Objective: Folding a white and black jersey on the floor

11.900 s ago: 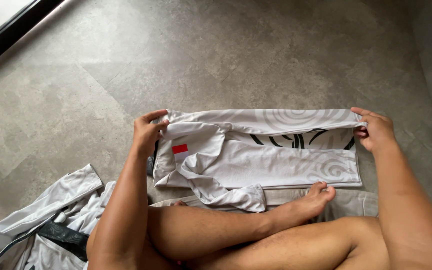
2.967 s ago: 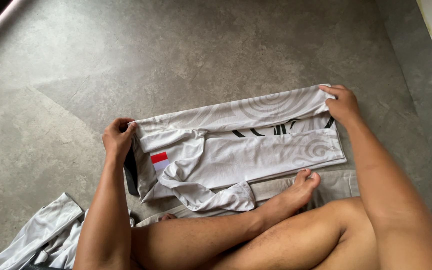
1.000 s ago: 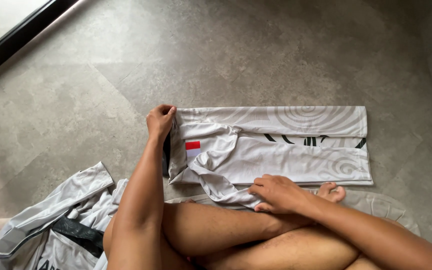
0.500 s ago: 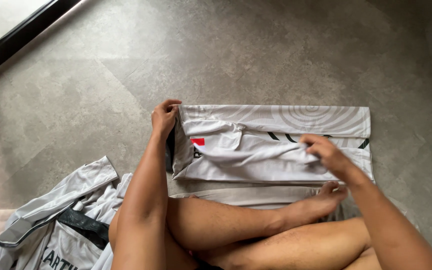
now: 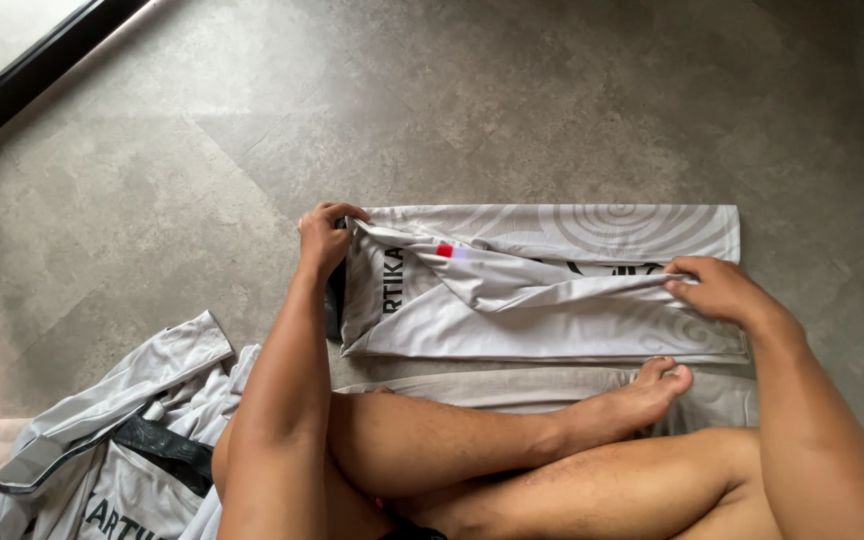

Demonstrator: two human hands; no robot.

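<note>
A light grey sports shirt (image 5: 552, 300) with faint spiral patterns and a small red patch lies folded into a long band on the floor in front of my crossed legs. My left hand (image 5: 324, 236) grips its left end near the collar. My right hand (image 5: 717, 288) pinches a fold of the sleeve fabric, stretched rightwards across the shirt near its right end. My bare foot (image 5: 642, 392) rests just below the shirt's lower edge.
A pile of similar grey garments with black trim (image 5: 122, 440) lies at the lower left beside my knee. Another flat grey cloth (image 5: 512, 385) shows under my legs. The floor is grey stone tile (image 5: 452, 100); a dark window frame (image 5: 42, 70) runs across the upper left corner.
My right hand left the shirt's right corner, took the loose sleeve near my leg and drew it across the shirt to the right. My left hand stayed at the collar end.
</note>
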